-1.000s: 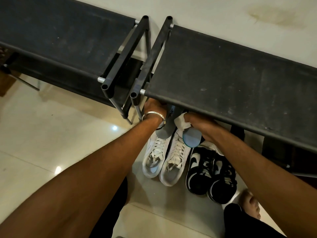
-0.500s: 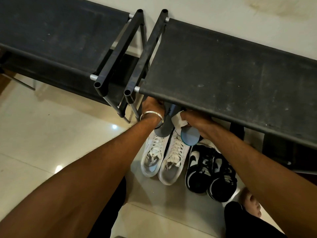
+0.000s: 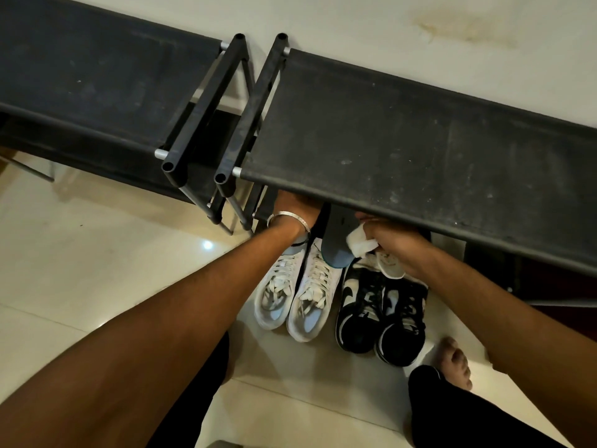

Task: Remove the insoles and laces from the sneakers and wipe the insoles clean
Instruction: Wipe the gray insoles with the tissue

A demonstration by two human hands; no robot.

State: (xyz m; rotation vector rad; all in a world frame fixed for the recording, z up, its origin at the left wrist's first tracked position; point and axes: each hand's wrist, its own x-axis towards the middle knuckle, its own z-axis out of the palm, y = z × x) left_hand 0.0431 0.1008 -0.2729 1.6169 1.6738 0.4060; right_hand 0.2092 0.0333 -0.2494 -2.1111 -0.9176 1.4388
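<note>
Wiping of dark grey-blue foam insole [image 3: 336, 244] with crumpled white cloth [image 3: 360, 242]
Right hand [image 3: 392, 245] pinches the cloth against the insole; left hand [image 3: 292, 210], fingers hidden under black fabric shoe rack [image 3: 403, 150], grip unreadable; support the insole, stroke heel to toe; white leather sneakers [image 3: 297, 292] remain laced on the floor.

A pale, glossy tiled floor [image 3: 80, 279] carries everything here. Two black shoe racks stand on it against the far wall — the left rack [image 3: 97, 79] and the right rack [image 3: 403, 150] just beside each other, their end frames nearly touching. On the tiles in front of the right rack, a pair of white sneakers [image 3: 297, 295] sits side by side, toes pointing near; just to their right, a black-and-white pair [image 3: 381, 312]. A bare foot [image 3: 454, 360] rests on the floor at near right.
</note>
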